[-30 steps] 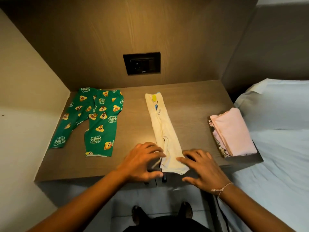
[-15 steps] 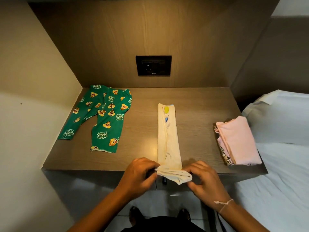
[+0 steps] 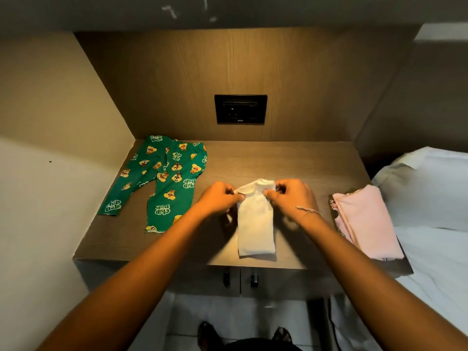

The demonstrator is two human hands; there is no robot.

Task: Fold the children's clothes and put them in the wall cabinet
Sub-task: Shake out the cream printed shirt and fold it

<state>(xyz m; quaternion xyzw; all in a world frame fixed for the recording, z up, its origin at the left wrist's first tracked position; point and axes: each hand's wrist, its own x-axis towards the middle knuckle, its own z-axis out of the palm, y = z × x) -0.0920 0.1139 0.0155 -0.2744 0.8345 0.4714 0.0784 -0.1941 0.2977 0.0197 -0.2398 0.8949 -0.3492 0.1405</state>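
A cream garment (image 3: 255, 221) lies folded in half lengthwise on the wooden tabletop (image 3: 291, 160), its doubled end near the front edge. My left hand (image 3: 220, 198) pinches its far left corner and my right hand (image 3: 291, 196) pinches its far right corner, both at the garment's far end. Green cartoon-print children's trousers (image 3: 167, 178) lie flat and unfolded at the left. A folded pink garment (image 3: 367, 221) rests at the table's right edge, on top of a patterned piece.
A black wall socket (image 3: 240, 109) sits in the wood back panel. Two cabinet doors with dark handles (image 3: 240, 279) are under the tabletop. A white bed and pillow (image 3: 430, 188) adjoin on the right. A beige wall closes the left side. My feet stand on the tiled floor below.
Both hands lifted the near end of the long cream garment and carried it away from me, folding it in half. The camera view tilted downward slightly.
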